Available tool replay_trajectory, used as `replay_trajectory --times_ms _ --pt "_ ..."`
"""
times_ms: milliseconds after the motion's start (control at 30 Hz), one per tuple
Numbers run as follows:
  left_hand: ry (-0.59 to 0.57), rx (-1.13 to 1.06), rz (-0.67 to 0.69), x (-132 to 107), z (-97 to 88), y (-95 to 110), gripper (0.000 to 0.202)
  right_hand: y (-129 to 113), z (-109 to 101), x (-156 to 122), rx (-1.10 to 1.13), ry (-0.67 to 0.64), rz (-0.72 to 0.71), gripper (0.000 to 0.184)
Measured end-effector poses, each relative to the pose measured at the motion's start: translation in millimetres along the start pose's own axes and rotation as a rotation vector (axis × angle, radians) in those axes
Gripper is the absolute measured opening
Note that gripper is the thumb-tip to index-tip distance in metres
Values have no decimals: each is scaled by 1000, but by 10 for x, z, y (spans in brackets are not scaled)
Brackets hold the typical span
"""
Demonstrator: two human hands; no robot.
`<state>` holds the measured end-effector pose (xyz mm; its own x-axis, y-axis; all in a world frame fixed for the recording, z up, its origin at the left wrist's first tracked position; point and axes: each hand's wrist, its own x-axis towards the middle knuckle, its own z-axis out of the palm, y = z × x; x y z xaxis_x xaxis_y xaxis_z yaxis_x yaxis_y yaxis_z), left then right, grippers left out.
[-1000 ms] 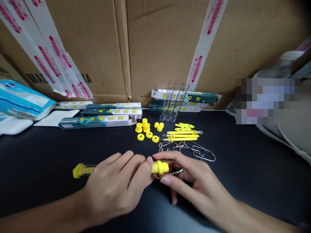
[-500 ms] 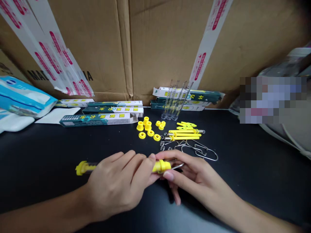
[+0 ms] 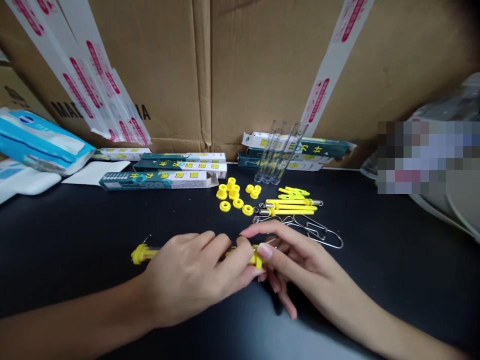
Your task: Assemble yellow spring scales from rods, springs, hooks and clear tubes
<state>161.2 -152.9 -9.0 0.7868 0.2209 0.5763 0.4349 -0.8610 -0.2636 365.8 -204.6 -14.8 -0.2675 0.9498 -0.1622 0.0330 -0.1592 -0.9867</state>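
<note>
A yellow-capped clear tube is sitting over the black tabletop, with the left hand closing around its shaft and the right hand pinching its yellow end between the fingertips. Yellow collars, yellow rods and wire clips are lying loose, while empty clear tubes are leaning beside green-and-white cartons, their contents hidden.

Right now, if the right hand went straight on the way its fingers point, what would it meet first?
The right hand would meet the yellow plastic collar on the tube first, right at its fingertips, then the left hand. Depth is unclear; it may already touch the collar.
</note>
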Motion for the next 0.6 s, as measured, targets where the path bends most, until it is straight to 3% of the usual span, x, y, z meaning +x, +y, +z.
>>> replay_trajectory --times_ms 200,400,600 --pt "-31 -39 -131 -8 4 0 35 84 -7 -23 -27 62 -91 28" --pt "-88 -87 -167 -39 29 15 35 86 -66 -36 -313 182 -280 17" --pt "-154 -199 -227 -38 50 26 35 75 -68 -57 -428 226 -323 17"
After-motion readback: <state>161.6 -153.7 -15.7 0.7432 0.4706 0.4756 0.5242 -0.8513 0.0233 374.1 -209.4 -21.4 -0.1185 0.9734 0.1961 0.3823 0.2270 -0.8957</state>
